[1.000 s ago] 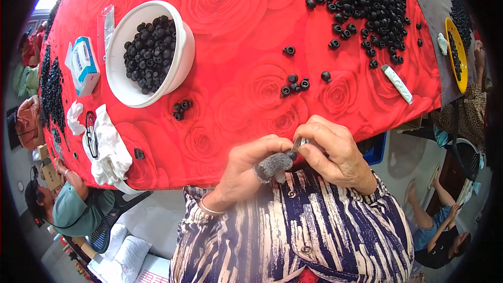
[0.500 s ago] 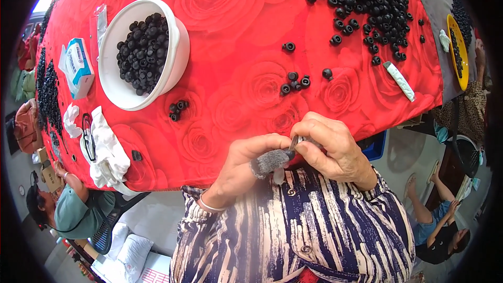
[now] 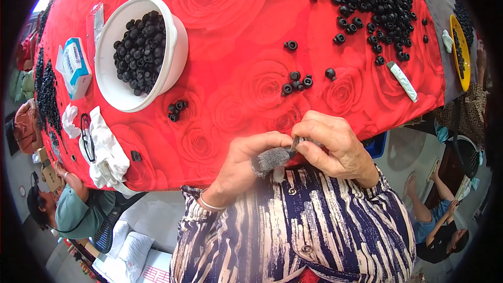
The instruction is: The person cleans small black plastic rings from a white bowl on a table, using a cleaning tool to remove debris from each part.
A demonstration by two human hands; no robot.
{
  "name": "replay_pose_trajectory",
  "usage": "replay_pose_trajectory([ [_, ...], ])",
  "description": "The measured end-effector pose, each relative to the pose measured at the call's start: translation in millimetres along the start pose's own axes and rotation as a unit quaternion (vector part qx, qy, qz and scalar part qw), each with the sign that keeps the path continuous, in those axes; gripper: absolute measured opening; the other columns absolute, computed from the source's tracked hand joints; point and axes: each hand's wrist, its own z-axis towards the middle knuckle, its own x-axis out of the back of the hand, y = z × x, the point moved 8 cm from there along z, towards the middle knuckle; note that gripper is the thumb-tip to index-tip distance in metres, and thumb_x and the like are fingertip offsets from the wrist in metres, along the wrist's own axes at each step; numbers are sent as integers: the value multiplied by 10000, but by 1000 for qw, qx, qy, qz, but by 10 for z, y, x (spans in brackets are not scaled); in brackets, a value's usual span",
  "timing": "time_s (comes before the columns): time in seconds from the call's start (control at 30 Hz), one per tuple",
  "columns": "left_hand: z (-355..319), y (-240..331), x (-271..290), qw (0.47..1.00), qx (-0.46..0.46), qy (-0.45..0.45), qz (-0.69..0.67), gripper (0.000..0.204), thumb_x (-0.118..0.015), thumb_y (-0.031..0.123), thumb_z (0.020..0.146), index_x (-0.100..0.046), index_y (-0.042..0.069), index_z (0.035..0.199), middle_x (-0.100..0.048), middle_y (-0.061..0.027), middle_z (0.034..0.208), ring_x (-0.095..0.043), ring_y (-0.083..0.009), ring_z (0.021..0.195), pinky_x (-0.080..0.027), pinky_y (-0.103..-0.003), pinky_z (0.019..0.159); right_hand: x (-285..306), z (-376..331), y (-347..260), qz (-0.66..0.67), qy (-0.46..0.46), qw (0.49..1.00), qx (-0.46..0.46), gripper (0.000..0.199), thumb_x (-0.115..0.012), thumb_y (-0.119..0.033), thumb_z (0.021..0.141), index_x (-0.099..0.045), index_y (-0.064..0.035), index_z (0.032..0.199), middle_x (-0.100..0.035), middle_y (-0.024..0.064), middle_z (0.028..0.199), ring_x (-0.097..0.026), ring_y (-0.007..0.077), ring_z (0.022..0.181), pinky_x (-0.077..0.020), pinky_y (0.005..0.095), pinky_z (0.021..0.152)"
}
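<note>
Red rose-print tablecloth (image 3: pixel 225 47) spreads beyond the grip. Heap of round black pieces (image 3: pixel 387 5) ahead-right of it; white round plastic bowl (image 3: pixel 179 57) ahead-left. Right hand (image 3: pixel 331 149) pinches thin silvery metal strip (image 3: pixel 295 143); left hand (image 3: pixel 242 163), one finger in grey knit sleeve (image 3: pixel 271 161), pinches small dark piece (image 3: pixel 292 154). Step looks like strip worked against piece; next calls for firm left pinch. Piece: mostly hidden, left fingertips, at strip's end; contact unclear.

A thin metal blade (image 3: pixel 295 143) stands tilted in the right fingers (image 3: pixel 320 129), above the near edge of the counter (image 3: pixel 238 31); a small dark piece (image 3: pixel 292 153), apparently touching it, sits mostly hidden in the left fingers (image 3: pixel 262 141).
</note>
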Motion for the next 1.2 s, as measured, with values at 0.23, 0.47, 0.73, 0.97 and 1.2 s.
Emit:
replay_pose_trajectory([
  [0.23,10,2,20,1000,-7,0,-1,216,-547,71,903,-598,-36,1083,-598,-40,914,-564,-81,694,-463,-216,613,5,17,-16,-8,9,1000,8,131,-628,-59,790,-577,2,895,-510,113,723,-538,272,640,-418,359,546],
  [0.47,26,33,11,1000,-15,-7,12,209,-546,73,905,-600,-36,1075,-595,-42,893,-560,-83,677,-460,-219,602,-4,22,-3,-22,13,1000,5,137,-638,-57,785,-581,-1,896,-516,108,726,-542,269,637,-423,355,543],
  [0.73,55,-4,14,1000,1,-24,-2,202,-556,84,902,-613,-17,1067,-600,-35,869,-565,-86,657,-459,-218,592,11,46,12,-5,-15,1000,7,125,-626,-68,793,-579,-5,890,-513,108,721,-542,273,639,-417,362,542],
  [0.97,58,-19,32,1000,15,-19,-10,205,-569,95,898,-617,-9,1068,-594,-28,868,-564,-83,663,-460,-216,590,11,64,22,9,-24,1000,7,118,-620,-66,795,-575,-5,885,-510,111,718,-543,280,646,-414,363,547],
  [1.2,71,7,17,1000,4,-28,-7,204,-568,90,897,-617,-14,1066,-589,-25,860,-563,-85,660,-461,-216,591,4,58,25,-5,-16,1000,5,123,-626,-68,788,-575,-7,882,-502,109,705,-536,279,630,-412,365,537],
])
